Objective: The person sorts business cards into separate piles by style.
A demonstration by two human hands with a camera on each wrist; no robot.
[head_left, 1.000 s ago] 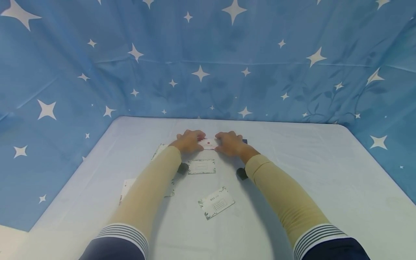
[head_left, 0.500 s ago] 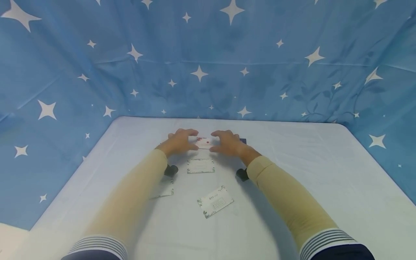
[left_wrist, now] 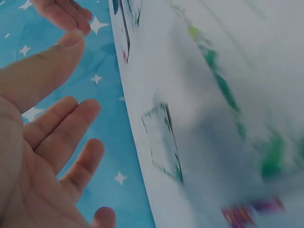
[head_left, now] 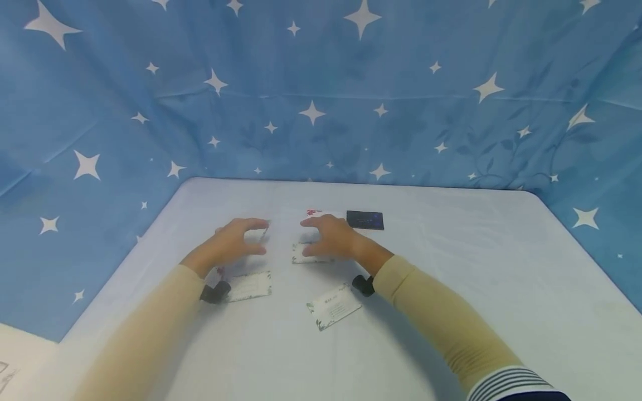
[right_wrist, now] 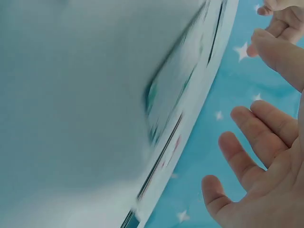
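My left hand [head_left: 232,243] hovers over the left of the table with thumb and fingers spread and nothing between them. Beneath its wrist lies a white card with a leafy border [head_left: 252,285], and a further card is mostly hidden behind the fingers. Near the middle, my right hand [head_left: 333,238] hangs over another leaf-bordered card [head_left: 299,255], covering part of it. Its fingers are parted too, also in the right wrist view. Just beyond it lie a white card with red flowers [head_left: 315,213], partly hidden, and a dark blue card [head_left: 365,220].
A tilted white card with printed text and green leaves [head_left: 334,307] lies nearer the front. All the cards are on a white-covered table [head_left: 441,267]. A blue curtain with white stars [head_left: 321,145] stands behind the far edge. A black wrist camera [head_left: 215,292] hangs below the left wrist.
Both hands have come away from the red-flowered card, which stays lying at the back. The left hand has moved left and nearer; the right has come slightly nearer, uncovering the dark blue card.
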